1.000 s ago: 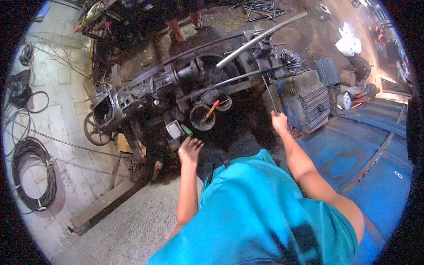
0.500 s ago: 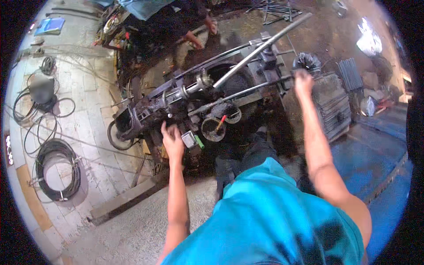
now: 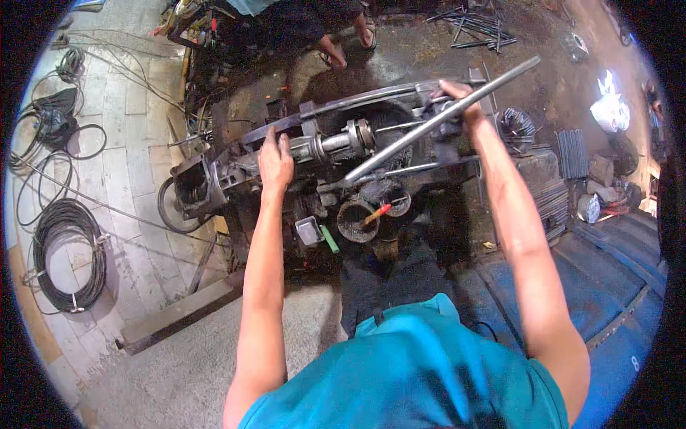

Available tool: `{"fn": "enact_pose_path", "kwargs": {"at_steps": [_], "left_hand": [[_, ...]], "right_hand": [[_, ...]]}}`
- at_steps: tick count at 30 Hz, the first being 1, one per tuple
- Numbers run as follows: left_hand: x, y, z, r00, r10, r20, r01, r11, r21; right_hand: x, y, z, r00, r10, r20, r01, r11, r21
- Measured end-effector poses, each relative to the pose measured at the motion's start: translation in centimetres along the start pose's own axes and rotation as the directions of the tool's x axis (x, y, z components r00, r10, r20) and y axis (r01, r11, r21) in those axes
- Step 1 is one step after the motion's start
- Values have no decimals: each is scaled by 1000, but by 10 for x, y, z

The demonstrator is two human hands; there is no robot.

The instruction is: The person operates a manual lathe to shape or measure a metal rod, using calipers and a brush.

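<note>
My left hand (image 3: 276, 161) lies at the left part of a dark, greasy machine (image 3: 232, 168), index finger stretched toward its far rail, beside a shiny metal shaft with collars (image 3: 336, 141). My right hand (image 3: 468, 100) is at the machine's right end; a long grey metal bar (image 3: 439, 121) crosses in front of it. The fingers show partly beyond the bar, and whether they grip anything is unclear. The bar slants up to the right over the machine. Close in front stand a round pot (image 3: 357, 220) with a red-and-yellow handled tool (image 3: 377, 214) and a small grey tray (image 3: 309, 231).
A green-handled object (image 3: 329, 239) lies beside the tray. Coiled black cable (image 3: 69, 256) rests on the pale tiled floor at left. Metal rods (image 3: 475, 28) lie on the floor beyond, near another person's feet (image 3: 332, 56). Stacked metal plates (image 3: 543, 189) are at right, beside a blue surface (image 3: 604, 286).
My left hand has moved farther away and up onto the machine. My right hand has left the near rod's end and moved up and left, behind the long bar. The whole view has shifted.
</note>
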State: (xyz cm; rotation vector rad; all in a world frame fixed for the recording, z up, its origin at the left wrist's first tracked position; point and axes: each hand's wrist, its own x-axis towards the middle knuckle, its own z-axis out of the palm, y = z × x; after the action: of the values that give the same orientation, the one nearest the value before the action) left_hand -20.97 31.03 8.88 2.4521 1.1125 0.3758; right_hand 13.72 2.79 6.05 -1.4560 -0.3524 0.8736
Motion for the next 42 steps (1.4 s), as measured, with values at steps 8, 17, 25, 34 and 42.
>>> {"fn": "enact_pose_path", "kwargs": {"at_steps": [8, 17, 25, 34, 42], "left_hand": [[-24, -4, 11, 961, 247, -123, -241, 968, 67], [-21, -2, 10, 967, 237, -94, -233, 971, 51], [-18, -8, 13, 971, 231, -70, -229, 973, 34], [-20, -10, 17, 972, 226, -72, -223, 974, 42], [-17, -8, 15, 974, 218, -60, -216, 976, 27]], "right_hand": [[0, 1, 21, 999, 28, 22, -29, 999, 29], [-6, -4, 26, 999, 26, -21, -26, 999, 42], [-8, -6, 28, 997, 61, -46, -57, 995, 88], [-7, -5, 27, 1000, -2, 2, 2, 1000, 31], [-4, 2, 24, 999, -27, 25, 25, 995, 97]]}}
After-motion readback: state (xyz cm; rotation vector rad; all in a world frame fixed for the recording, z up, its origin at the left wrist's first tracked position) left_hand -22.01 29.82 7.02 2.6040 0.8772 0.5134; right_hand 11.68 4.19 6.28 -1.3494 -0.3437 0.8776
